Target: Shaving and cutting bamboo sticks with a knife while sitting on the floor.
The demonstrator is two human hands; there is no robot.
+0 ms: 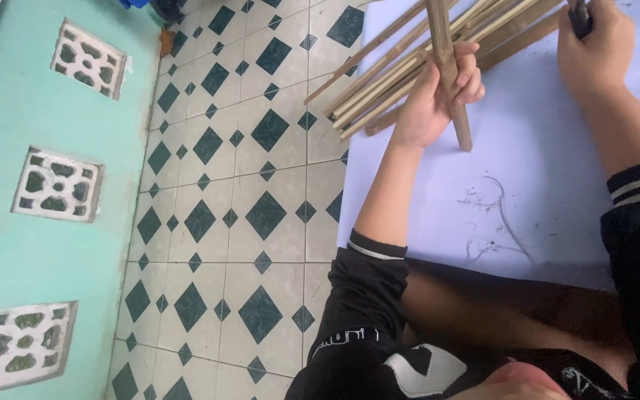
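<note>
My left hand (pixel 438 92) grips a split bamboo strip (pixel 453 96) that stands nearly upright, its lower end resting on a pale sheet (pixel 542 178) spread on the floor. My right hand (pixel 594 48), at the top right, is closed around a dark tool handle (pixel 579 18); its blade is out of view. Behind the left hand, a bundle of several bamboo strips (pixel 379 81) lies slanted across the sheet's edge.
Thin dark shavings (pixel 498 222) are scattered on the sheet. White floor tiles with dark diamonds (pixel 246 207) stretch to the left, ending at a turquoise wall with patterned vent blocks (pixel 57 185). My knees in dark clothing (pixel 498 311) fill the bottom.
</note>
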